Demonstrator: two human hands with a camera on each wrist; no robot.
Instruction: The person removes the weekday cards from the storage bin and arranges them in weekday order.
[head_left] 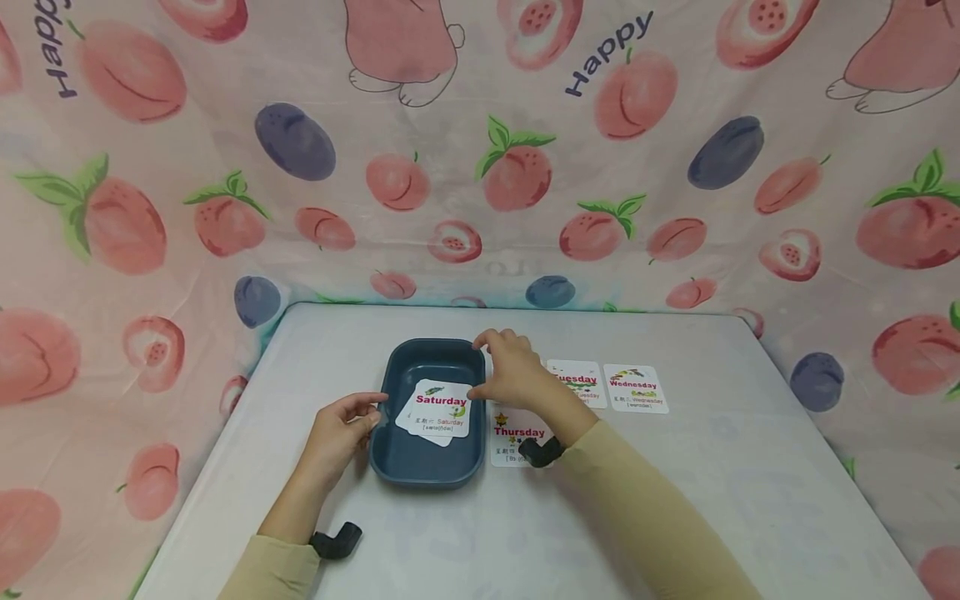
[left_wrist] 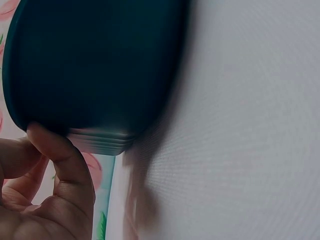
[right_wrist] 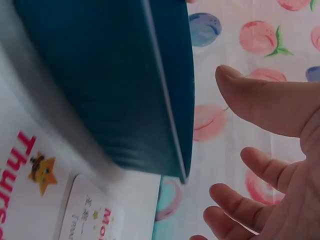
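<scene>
A dark blue rectangular tray lies on the white table with a few overlapping cards inside; the top one is the Saturday card. At the tray's left edge, my left hand pinches the rim between thumb and fingers. My right hand is over the right rim, fingers spread and the thumb near the Saturday card's edge. In the right wrist view its thumb and fingers stand apart from the tray wall, with nothing between them.
Right of the tray lie the Thursday card, Tuesday card and Wednesday card. The Monday card, mostly hidden by my right hand from above, shows in the right wrist view. A fruit-print cloth hangs behind the table.
</scene>
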